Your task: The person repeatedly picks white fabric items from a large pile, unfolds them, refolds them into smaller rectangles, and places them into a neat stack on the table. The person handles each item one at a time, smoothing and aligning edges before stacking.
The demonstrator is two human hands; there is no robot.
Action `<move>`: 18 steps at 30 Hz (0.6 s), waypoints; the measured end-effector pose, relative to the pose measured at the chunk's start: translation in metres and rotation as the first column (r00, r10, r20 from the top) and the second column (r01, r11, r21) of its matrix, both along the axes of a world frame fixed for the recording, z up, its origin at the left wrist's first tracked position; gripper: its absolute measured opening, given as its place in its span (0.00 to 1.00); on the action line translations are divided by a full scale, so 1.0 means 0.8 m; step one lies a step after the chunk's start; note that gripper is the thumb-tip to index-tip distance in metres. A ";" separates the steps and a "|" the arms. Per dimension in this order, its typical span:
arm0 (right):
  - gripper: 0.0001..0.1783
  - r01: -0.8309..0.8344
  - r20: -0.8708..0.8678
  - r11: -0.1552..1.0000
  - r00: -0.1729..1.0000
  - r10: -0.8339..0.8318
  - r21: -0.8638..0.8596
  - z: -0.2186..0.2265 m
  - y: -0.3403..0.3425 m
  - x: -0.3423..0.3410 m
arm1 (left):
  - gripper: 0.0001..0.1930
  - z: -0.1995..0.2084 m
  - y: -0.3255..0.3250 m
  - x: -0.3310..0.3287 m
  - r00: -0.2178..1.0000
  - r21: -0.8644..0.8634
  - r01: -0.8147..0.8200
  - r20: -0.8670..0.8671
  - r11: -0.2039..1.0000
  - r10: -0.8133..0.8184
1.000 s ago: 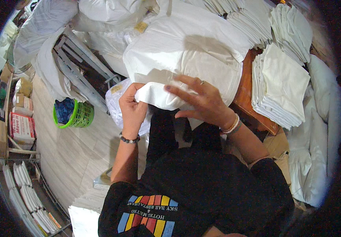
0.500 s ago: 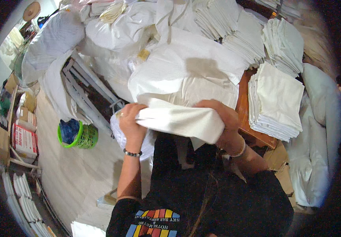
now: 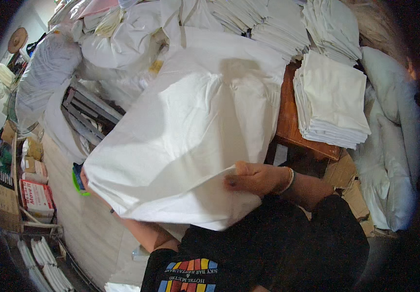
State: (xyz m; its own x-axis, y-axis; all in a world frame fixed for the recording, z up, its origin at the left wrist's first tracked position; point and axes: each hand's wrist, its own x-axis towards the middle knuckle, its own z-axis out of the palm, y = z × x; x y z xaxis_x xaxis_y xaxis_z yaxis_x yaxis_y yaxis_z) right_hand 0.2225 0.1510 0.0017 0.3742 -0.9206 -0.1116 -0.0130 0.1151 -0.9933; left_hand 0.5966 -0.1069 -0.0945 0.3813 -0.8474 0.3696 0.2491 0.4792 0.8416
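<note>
A large white cloth (image 3: 171, 146) is spread out in front of me, creased and sloping toward my body. My right hand (image 3: 256, 177) grips its near edge, the thumb on top and the fingers bent under it. On the far left side, my left hand (image 3: 84, 177) is mostly hidden behind the cloth's edge; only a sliver shows, and its fingers cannot be made out. My left forearm passes beneath the cloth's near left corner.
A stack of folded white cloths (image 3: 331, 102) sits on a brown wooden table (image 3: 288, 117) at the right. More folded piles (image 3: 331, 29) stand behind it. Grey folded metal legs (image 3: 91, 109), a green basket (image 3: 76, 182) and shelves with boxes (image 3: 37, 194) are at the left.
The cloth was a narrow bunched band between my hands and is now opened out wide. My left hand has moved left behind it; my right hand has come nearer my body.
</note>
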 end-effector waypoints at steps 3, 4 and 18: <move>0.33 0.169 -0.185 0.956 0.959 -0.216 -0.241 -0.010 -0.012 -0.020 | 0.18 0.027 0.003 -0.019 0.967 -0.224 -0.112 0.200 0.968 0.158; 0.34 0.212 -0.317 0.912 0.889 -0.329 -0.351 -0.013 -0.020 -0.032 | 0.20 0.042 -0.012 -0.029 0.977 -0.173 -0.015 0.207 0.985 0.051; 0.19 0.125 -0.253 0.977 0.953 -0.166 -0.170 -0.026 -0.025 -0.097 | 0.36 -0.081 -0.045 -0.280 0.840 0.429 0.398 0.185 0.811 -0.510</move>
